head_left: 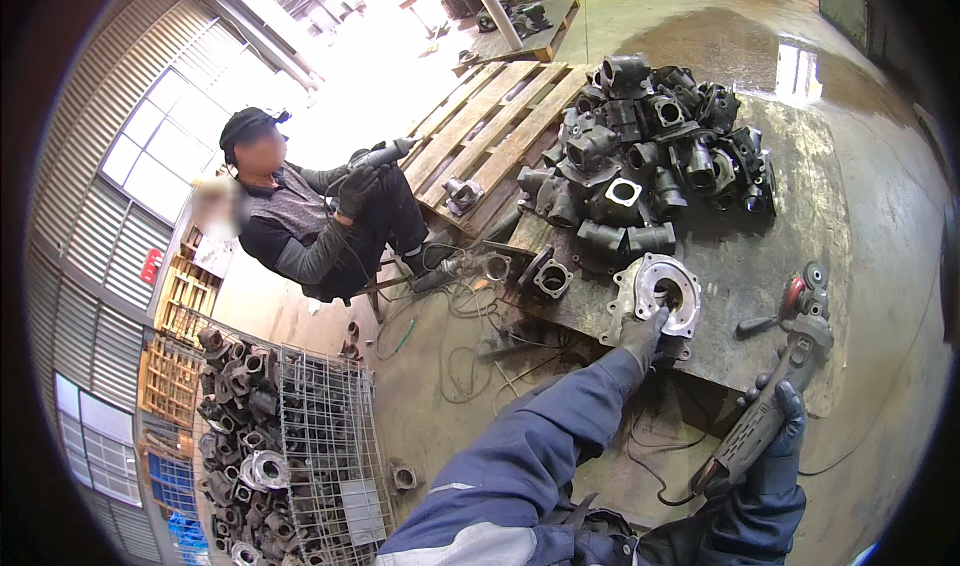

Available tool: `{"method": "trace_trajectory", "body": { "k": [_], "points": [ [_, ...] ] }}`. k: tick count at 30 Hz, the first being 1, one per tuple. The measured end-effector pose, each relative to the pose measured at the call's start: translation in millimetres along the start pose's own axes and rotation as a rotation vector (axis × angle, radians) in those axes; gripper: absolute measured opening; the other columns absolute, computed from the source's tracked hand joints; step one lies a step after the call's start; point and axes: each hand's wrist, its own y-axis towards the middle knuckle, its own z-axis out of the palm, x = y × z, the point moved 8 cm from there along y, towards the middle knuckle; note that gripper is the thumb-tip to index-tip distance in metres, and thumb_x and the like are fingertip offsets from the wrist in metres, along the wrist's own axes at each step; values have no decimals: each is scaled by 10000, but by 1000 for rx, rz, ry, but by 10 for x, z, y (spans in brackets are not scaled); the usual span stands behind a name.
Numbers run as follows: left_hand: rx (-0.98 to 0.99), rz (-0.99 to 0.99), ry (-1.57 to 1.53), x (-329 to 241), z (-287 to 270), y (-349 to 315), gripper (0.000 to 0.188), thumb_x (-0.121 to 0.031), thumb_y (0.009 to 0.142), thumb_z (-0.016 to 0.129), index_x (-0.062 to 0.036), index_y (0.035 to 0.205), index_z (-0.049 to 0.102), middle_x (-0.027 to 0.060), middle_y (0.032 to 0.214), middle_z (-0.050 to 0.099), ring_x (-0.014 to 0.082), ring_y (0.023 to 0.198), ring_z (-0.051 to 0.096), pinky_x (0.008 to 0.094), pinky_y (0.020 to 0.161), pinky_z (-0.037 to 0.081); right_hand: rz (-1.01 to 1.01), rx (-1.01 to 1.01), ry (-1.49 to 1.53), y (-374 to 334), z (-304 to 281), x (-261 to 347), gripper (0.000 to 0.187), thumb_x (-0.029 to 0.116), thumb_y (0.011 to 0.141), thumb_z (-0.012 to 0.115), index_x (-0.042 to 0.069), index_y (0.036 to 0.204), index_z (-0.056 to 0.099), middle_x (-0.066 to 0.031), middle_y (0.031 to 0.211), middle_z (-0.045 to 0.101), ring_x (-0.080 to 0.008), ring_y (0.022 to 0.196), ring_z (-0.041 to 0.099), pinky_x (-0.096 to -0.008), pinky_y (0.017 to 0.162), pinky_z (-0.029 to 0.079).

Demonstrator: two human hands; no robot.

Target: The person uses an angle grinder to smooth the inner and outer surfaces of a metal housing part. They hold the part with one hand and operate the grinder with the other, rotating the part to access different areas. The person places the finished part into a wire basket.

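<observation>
A silvery metal housing (686, 301) with a round flange and a central opening lies at the near edge of the dark worktable (800, 186). My left hand (640, 338), in a dark glove, grips this housing at its near side, with a finger at the opening. In my gloved right hand (788, 426) is a grey angle grinder (752, 438), its head pointing away from me and resting at the table's right part. The grinder's head stands apart from the housing. Part of my right fingers is hidden behind the tool body.
A heap of dark castings (655, 146) covers the table's far part. To the left sits a co-worker (300, 206) holding a power tool (385, 153), near a wooden pallet (480, 116). Cables (460, 346) lie on the floor. A wire cage (330, 426) full of castings stands lower left.
</observation>
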Motion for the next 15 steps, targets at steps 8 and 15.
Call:
{"method": "trace_trajectory", "body": {
  "k": [8, 15],
  "points": [
    [127, -134, -160, 268, 113, -188, 720, -525, 929, 754, -145, 1457, 443, 121, 1315, 623, 302, 1190, 620, 518, 922, 535, -33, -11, -57, 1, -15, -9, 701, 235, 964, 672, 77, 1571, 358, -105, 1035, 627, -229, 898, 668, -423, 814, 608],
    [8, 196, -28, 308, 166, -488, 639, -435, 968, 756, -95, 1377, 402, 71, 1179, 656, 149, 982, 652, 317, 789, 533, -12, -4, -90, 25, -15, -78, 651, 248, 969, 673, 72, 1531, 396, -105, 1058, 631, -224, 891, 656, -408, 806, 598]
  ]
}}
